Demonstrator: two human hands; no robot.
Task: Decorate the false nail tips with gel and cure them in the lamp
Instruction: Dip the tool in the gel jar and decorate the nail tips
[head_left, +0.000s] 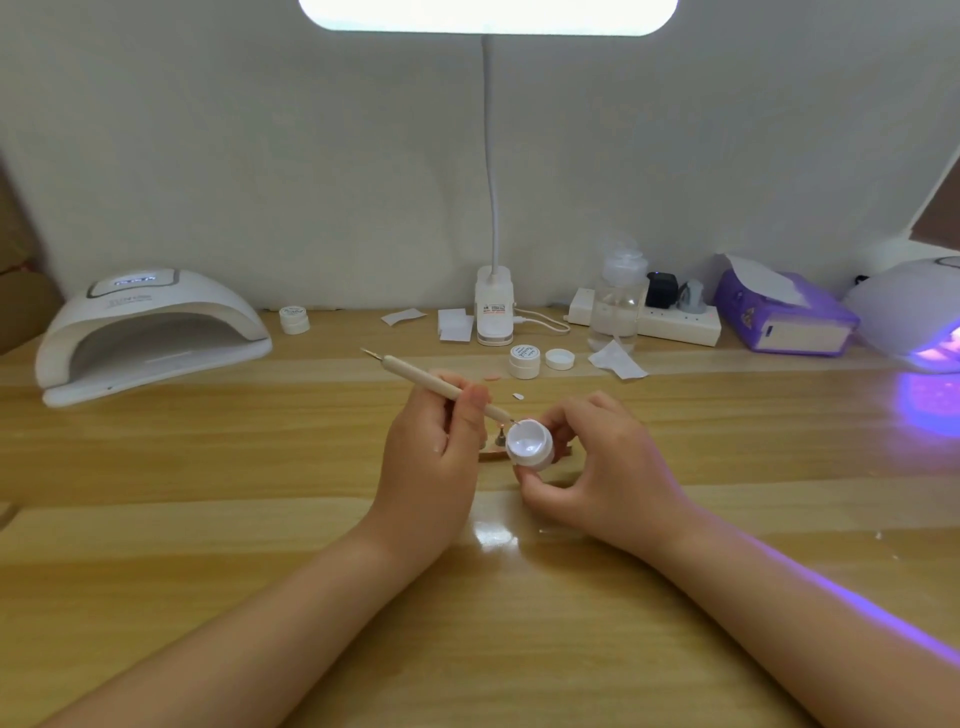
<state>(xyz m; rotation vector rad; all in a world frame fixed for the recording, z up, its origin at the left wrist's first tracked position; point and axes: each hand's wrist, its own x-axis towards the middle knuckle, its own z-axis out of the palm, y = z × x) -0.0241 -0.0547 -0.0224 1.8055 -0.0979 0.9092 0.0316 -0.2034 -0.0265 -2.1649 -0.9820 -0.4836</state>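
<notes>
My left hand grips a wooden dotting tool, its fine tip at the rim of a small open white gel jar. My right hand holds that jar tilted toward me between thumb and fingers. Behind the jar a nail-tip stand is partly hidden. Two loose nail tips lie on the table beyond my hands, a pink nail tip and a white nail tip. A white curing lamp sits far left, unlit inside. A second curing lamp at far right glows purple.
A clip desk lamp stands at the back centre. Near it are a closed gel jar, a loose lid, another jar, paper wipes, a clear pump bottle, a power strip and a purple tissue pack.
</notes>
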